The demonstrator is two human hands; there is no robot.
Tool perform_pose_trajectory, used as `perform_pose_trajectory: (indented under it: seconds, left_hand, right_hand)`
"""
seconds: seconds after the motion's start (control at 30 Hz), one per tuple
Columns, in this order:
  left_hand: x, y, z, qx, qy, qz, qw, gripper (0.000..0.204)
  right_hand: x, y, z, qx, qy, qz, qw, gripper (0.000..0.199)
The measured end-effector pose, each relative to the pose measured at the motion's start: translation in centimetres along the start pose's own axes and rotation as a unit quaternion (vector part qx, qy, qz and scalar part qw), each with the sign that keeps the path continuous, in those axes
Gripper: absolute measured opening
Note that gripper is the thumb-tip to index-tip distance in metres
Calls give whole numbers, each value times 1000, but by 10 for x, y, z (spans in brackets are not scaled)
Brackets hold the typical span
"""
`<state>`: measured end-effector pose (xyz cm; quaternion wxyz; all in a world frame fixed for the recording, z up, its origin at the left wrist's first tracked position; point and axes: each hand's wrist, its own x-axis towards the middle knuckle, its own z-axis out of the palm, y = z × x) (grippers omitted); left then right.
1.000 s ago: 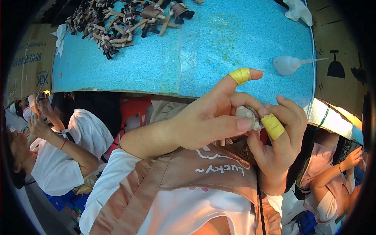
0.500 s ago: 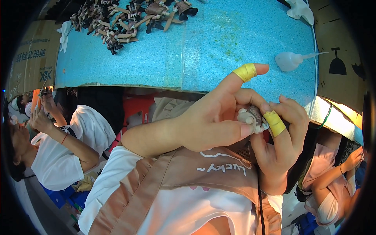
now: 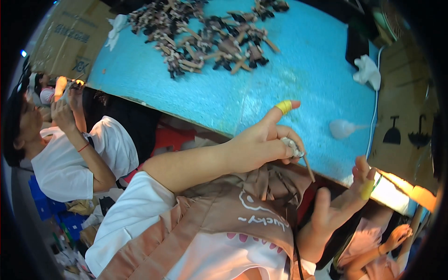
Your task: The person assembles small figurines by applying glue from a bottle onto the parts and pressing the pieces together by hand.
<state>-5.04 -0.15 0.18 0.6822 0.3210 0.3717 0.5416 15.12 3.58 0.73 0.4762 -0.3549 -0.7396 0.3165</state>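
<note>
My left hand (image 3: 261,147), with yellow tape round one finger, reaches over my lap near the table's front edge. It pinches a small beige figurine (image 3: 293,148) between thumb and fingers. A thin brown stick-like piece (image 3: 308,169) slants down from the figurine; whether it is joined on cannot be seen. My right hand (image 3: 343,203), also taped in yellow on a finger, is open and apart from the figurine, fingers spread and slightly smeared by motion.
On the blue table (image 3: 303,93) lies a heap of small brown, black and beige figurines (image 3: 210,44). A white squeeze bottle (image 3: 343,128) with a thin nozzle lies at the right, near a white cloth-like thing (image 3: 367,72). Cardboard boxes (image 3: 403,116) border it. Co-workers (image 3: 70,149) sit on both sides.
My right hand has let go of the figurine and moved down and right, opening. The left hand keeps hold, and the brown stick-like piece now shows. The view has turned and shifted.
</note>
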Motion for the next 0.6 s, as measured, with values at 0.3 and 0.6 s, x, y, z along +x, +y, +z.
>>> perform_pose_trajectory:
  seconds: [0.3,0.6]
  left_hand:
    - [98,130,-56,315,106,110,937,43]
    - [93,107,-99,581,208,236,750,60]
  right_hand:
    - [39,52,13,-144,14,-6,989,53]
    - [39,60,14,-224,0,-10,975,28]
